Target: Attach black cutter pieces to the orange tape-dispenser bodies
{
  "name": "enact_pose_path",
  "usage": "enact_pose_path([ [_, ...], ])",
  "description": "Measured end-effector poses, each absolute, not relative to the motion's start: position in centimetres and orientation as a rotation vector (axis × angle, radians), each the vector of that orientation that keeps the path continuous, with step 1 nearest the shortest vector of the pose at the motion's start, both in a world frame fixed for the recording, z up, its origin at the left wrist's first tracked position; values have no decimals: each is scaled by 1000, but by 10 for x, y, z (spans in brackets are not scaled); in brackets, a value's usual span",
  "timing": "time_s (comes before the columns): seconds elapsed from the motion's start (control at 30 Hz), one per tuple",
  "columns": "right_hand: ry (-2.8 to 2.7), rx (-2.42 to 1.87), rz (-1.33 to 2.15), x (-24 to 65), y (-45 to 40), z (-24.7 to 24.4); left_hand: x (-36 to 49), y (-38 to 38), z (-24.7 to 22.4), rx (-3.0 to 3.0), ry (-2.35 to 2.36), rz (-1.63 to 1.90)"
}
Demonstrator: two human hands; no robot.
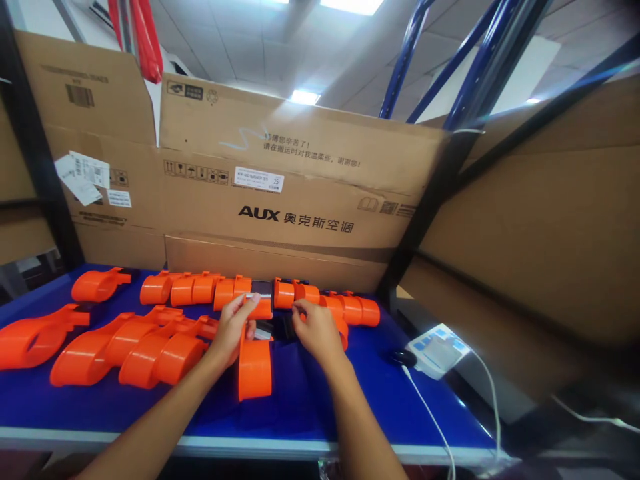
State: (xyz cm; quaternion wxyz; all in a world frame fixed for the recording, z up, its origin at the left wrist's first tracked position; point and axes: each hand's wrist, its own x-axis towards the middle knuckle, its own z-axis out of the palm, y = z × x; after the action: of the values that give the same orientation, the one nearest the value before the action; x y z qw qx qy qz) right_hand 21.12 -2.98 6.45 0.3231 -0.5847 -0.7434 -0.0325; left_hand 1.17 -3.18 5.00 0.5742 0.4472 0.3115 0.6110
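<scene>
The left hand pinches an orange part above the blue surface, probably held up so its pale strip is easily seen. The right hand curls nearby; whether it grips something, I cannot tell.

The left hand and right hand are bare. Both forearms are slim, bare too.

The leftmost orange holder is cut off by the left edge, what the right hand grips is hidden, and the far middle label has illegible fine print.
</scene>
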Motion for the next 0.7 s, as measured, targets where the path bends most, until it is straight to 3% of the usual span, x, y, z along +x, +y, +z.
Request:
enact_pose_path([
  [0.43,-1793,-958,276,192,-40,70,14,-33,49,1134,726,1412],
  [0.7,-1712,-890,528,183,-38,68,16,-45,51,1226,657,1374],
])
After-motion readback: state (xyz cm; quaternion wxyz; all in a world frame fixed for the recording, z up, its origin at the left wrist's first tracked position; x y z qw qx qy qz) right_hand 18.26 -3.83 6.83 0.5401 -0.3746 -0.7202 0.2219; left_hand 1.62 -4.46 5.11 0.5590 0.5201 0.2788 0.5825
